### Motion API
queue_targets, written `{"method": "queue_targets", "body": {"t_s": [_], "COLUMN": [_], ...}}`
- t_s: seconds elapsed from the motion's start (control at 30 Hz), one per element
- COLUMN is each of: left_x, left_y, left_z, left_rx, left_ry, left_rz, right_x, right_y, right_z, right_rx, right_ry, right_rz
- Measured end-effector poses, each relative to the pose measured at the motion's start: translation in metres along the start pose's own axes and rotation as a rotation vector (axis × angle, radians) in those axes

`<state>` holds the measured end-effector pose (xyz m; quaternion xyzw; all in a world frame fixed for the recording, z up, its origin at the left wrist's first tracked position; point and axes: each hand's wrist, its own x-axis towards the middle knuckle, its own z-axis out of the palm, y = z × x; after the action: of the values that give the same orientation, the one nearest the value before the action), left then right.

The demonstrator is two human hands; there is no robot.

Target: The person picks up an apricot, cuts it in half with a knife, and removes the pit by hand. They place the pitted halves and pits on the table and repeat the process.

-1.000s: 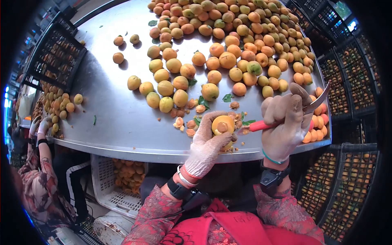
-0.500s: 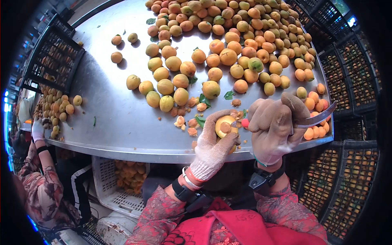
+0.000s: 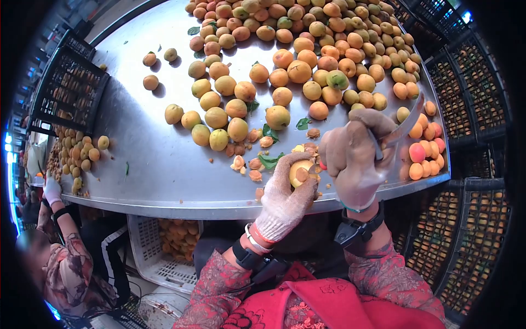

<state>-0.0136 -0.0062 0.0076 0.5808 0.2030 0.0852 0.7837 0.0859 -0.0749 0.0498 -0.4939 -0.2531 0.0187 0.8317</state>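
My left hand (image 3: 285, 197), in a stained glove, holds a cut apricot (image 3: 301, 171) near the table's front edge; its pit or cut middle shows. Wrapped round a tool is my gloved right hand (image 3: 356, 156), just to the right of the apricot. A curved metal blade (image 3: 404, 122) sticks out on the far side of that fist, and a small tip with a red part touches the fruit. Pits and scraps (image 3: 255, 164) lie with green leaves (image 3: 269, 160) left of the fruit. Whole apricots (image 3: 237, 108) are spread beyond my hands.
The metal table (image 3: 148, 181) carries a large apricot pile (image 3: 329, 33) at the back. Orange apricots (image 3: 424, 151) sit at the right corner. Black crates (image 3: 476, 236) stand right, a white crate (image 3: 150, 247) below the edge. A co-worker's gloved hand (image 3: 52, 191) is at far left.
The blade has swung to a steeper, more upright angle as my right hand turned. A reddish apricot now shows among the fruit at the right corner. The camera view has shifted slightly.
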Motion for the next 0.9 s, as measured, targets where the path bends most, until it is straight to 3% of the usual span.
{"method": "queue_targets", "body": {"t_s": [0.07, 0.2, 0.37, 0.43, 0.53, 0.6, 0.73, 0.9], "left_x": [0.000, 0.000, 0.000, -0.002, 0.000, 0.000, -0.002, -0.002], "left_y": [-0.002, -0.005, -0.007, -0.003, -0.009, -0.009, 0.004, 0.004], "left_z": [0.001, 0.003, 0.003, 0.002, -0.005, -0.006, -0.001, -0.004], "left_rx": [0.088, 0.001, 0.083, 0.000, -0.072, -0.066, -0.006, -0.094], "left_ry": [0.012, 0.046, 0.055, 0.041, -0.037, -0.046, -0.043, -0.132], "left_rz": [0.053, 0.040, 0.085, -0.034, -0.032, -0.039, 0.033, -0.070], "right_x": [-0.008, -0.001, -0.010, -0.004, 0.009, 0.015, 0.016, 0.014], "right_y": [0.007, 0.004, 0.020, 0.014, 0.003, 0.000, 0.010, 0.022], "right_z": [-0.002, -0.001, -0.008, -0.006, 0.001, -0.006, -0.019, -0.035], "right_rx": [-0.163, -0.070, -0.287, -0.067, 0.125, 0.231, 0.301, 0.448], "right_ry": [-0.021, 0.038, -0.024, -0.005, 0.095, 0.225, 0.203, 0.249], "right_rz": [-0.138, -0.006, -0.183, -0.073, 0.068, 0.315, 0.377, 0.477]}}
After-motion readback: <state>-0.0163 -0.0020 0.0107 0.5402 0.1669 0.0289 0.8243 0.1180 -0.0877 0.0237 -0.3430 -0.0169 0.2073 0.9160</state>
